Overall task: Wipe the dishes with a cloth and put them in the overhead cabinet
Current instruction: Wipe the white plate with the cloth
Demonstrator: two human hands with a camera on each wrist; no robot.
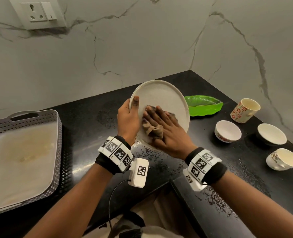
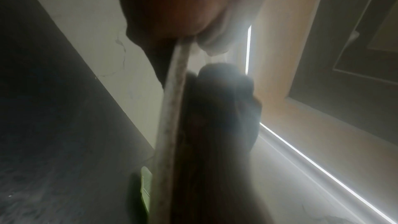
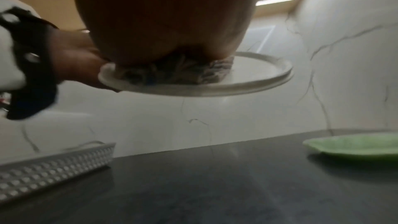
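Note:
I hold a round pale plate [image 1: 161, 97] tilted above the black counter [image 1: 90, 121]. My left hand [image 1: 128, 115] grips its left rim, thumb on the upper face. My right hand [image 1: 161, 124] lies flat with straight fingers on a crumpled brown cloth [image 1: 153, 130], pressing it against the plate's face. From the right wrist view the plate [image 3: 247, 81] is seen from below its edge, with the cloth [image 3: 172, 74] bunched under my palm. The left wrist view shows the plate's rim [image 2: 172, 108] edge-on, blurred.
A green leaf-shaped dish [image 1: 204, 105] lies just behind the plate. To the right stand a flowered cup [image 1: 245, 109] and three white bowls [image 1: 227, 131] [image 1: 272, 133] [image 1: 282, 158]. A grey perforated basket [image 1: 59, 134] holding a pale tray sits at the left. Marble wall behind.

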